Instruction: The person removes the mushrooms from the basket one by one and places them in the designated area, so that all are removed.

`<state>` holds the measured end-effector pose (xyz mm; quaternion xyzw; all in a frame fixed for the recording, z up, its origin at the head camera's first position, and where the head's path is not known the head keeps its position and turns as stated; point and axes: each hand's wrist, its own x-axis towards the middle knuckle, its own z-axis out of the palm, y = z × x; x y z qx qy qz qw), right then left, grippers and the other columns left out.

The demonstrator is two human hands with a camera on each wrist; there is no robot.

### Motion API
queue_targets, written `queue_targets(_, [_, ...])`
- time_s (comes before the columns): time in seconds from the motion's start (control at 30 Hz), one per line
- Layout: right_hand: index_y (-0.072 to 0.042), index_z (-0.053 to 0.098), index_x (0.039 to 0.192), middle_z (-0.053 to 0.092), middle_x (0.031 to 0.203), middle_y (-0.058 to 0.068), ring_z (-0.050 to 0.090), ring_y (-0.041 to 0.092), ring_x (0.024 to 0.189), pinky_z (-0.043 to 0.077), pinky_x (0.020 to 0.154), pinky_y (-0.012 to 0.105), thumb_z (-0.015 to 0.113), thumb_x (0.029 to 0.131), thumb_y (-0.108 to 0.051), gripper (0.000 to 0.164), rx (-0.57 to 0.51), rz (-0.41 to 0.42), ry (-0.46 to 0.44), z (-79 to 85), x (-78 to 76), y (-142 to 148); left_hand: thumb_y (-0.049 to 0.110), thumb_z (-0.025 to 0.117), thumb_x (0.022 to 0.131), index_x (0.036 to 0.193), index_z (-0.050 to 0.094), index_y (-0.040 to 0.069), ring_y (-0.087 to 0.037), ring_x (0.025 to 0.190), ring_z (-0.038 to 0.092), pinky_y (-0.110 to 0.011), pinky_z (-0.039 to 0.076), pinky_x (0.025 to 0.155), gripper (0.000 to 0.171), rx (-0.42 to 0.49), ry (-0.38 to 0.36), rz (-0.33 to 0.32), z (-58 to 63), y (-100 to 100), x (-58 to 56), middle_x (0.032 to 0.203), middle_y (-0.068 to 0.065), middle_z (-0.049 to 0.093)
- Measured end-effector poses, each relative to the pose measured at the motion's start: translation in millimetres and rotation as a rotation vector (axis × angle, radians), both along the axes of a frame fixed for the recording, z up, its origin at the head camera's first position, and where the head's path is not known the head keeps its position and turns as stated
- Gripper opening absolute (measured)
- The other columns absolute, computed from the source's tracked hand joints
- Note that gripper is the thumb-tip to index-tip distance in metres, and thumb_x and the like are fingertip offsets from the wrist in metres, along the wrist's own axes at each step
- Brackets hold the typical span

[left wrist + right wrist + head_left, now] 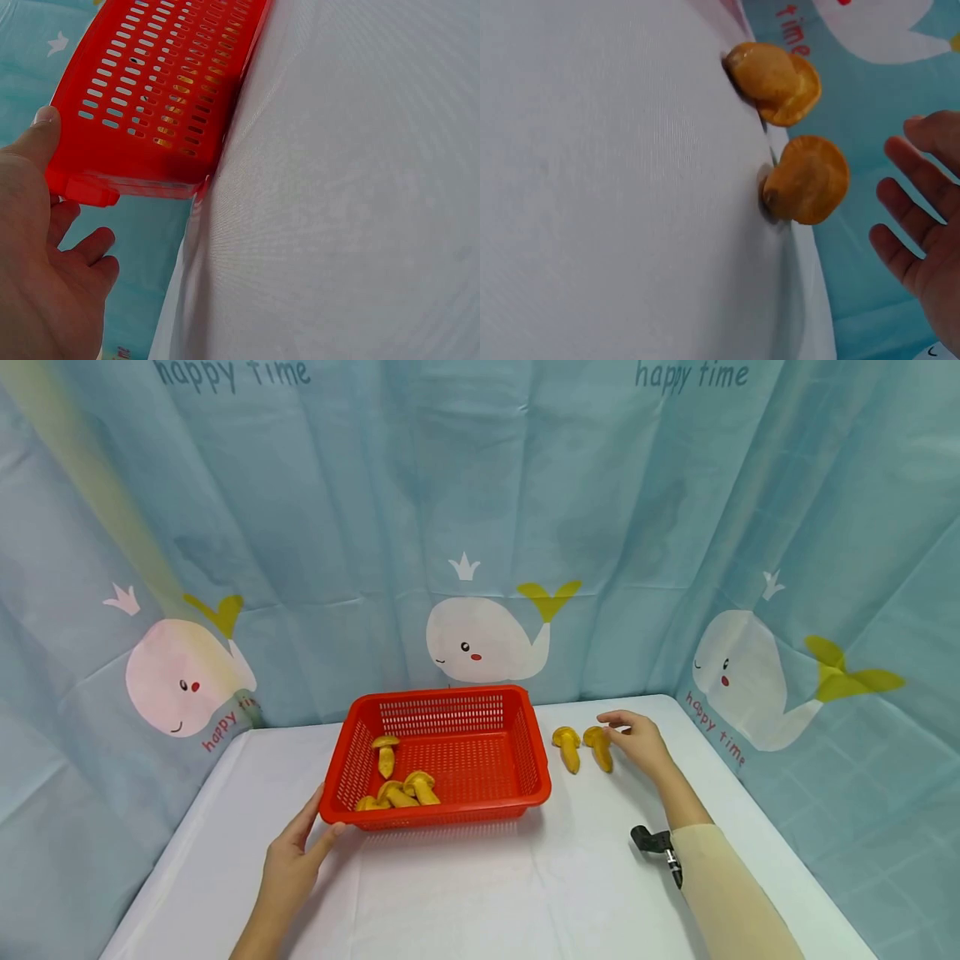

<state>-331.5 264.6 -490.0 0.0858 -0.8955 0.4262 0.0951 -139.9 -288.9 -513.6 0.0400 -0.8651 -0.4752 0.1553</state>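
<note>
A red plastic basket [480, 814] with slotted walls stands on the white table. Several yellow-brown mushrooms lie inside it, one mushroom [386, 757] at the left and the others by the near wall. My left hand [294, 864] holds the basket's near left corner, the thumb on the rim in the left wrist view. Two more mushrooms lie right of the basket, a left one [567, 749] and a right one [600, 750]. Beside the right one hovers my right hand [637, 742], fingers spread and apart from the mushroom [808, 180] in the right wrist view.
A black device [651, 841] with a metal stem shows at the right forearm, next to the pale sleeve [727, 893]. Blue curtains [360, 527] printed with whales enclose the back and sides of the white tabletop [450, 893].
</note>
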Motion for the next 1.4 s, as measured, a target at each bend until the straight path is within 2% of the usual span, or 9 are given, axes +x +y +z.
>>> queue_targets(0.13, [-0.008, 0.073, 0.122, 0.071, 0.123, 0.015, 0.06, 0.032, 0.113, 0.05, 0.098, 0.047, 0.068, 0.1, -0.017, 0.024, -0.017, 0.012, 0.032, 4.1, 5.6, -7, 0.033, 0.073, 0.096, 0.158, 0.038, 0.037, 0.019, 0.137, 0.032, 0.001, 0.03, 0.101, 0.072, 0.004, 0.032, -0.014, -1.8, -1, -0.4, 0.16, 0.009, 0.043])
queue_targets(0.33, [-0.009, 0.072, 0.123, 0.071, 0.125, 0.015, 0.06, 0.034, 0.115, 0.05, 0.101, 0.052, 0.069, 0.1, -0.018, 0.025, -0.024, 0.047, 0.07, 12.4, 14.4, -17, 0.033, 0.073, 0.096, 0.158, 0.038, 0.035, 0.02, 0.136, 0.032, 0.001, 0.029, 0.101, 0.072, 0.003, 0.028, -0.011, -3.3, -2, -0.9, 0.16, 0.008, 0.042])
queue_targets(0.67, [-0.012, 0.072, 0.125, 0.068, 0.128, 0.016, 0.057, 0.039, 0.121, 0.047, 0.106, 0.059, 0.068, 0.1, -0.024, 0.028, -0.06, 0.094, 0.057, 33.8, 23.3, -43, 0.03, 0.074, 0.095, 0.158, 0.04, 0.031, 0.02, 0.135, 0.034, 0.001, 0.031, 0.101, 0.072, -0.013, 0.067, -0.009, -6.8, -3, -4.1, 0.159, 0.007, 0.044])
queue_targets(0.87, [-0.016, 0.073, 0.125, 0.068, 0.126, 0.01, 0.057, 0.037, 0.122, 0.047, 0.106, 0.057, 0.07, 0.099, -0.024, 0.027, -0.081, 0.135, 0.065, 45.0, 28.6, -62, 0.032, 0.075, 0.095, 0.158, 0.039, 0.034, 0.021, 0.134, 0.033, 0.001, 0.03, 0.1, 0.072, -0.021, 0.064, 0.001, -8.5, -3, -4.1, 0.159, 0.007, 0.045])
queue_targets(1.13, [-0.02, 0.074, 0.122, 0.069, 0.124, 0.004, 0.058, 0.036, 0.122, 0.049, 0.104, 0.058, 0.072, 0.098, -0.024, 0.025, -0.114, 0.183, 0.08, 54.4, 37.7, -96, 0.032, 0.074, 0.095, 0.158, 0.039, 0.033, 0.023, 0.133, 0.032, 0.002, 0.029, 0.1, 0.072, -0.036, 0.067, 0.004, -8.1, -3, -2.7, 0.158, 0.007, 0.045])
queue_targets(1.3, [-0.022, 0.074, 0.123, 0.068, 0.127, 0.0, 0.057, 0.041, 0.123, 0.051, 0.1, 0.058, 0.073, 0.097, -0.025, 0.026, -0.139, 0.228, 0.072, 59.3, 45.4, -117, 0.035, 0.073, 0.095, 0.159, 0.039, 0.033, 0.024, 0.132, 0.031, 0.002, 0.029, 0.1, 0.072, -0.044, 0.048, 0.011, -7.6, -3, -2.9, 0.159, 0.007, 0.044])
queue_targets(1.4, [-0.023, 0.074, 0.124, 0.067, 0.129, -0.004, 0.057, 0.037, 0.123, 0.054, 0.098, 0.058, 0.072, 0.097, -0.026, 0.026, -0.13, 0.246, 0.079, 63.0, 50.0, -128, 0.036, 0.073, 0.095, 0.159, 0.038, 0.032, 0.024, 0.132, 0.03, 0.002, 0.028, 0.1, 0.073, -0.038, 0.035, 0.011, -7.3, -3, -3.9, 0.159, 0.008, 0.043])
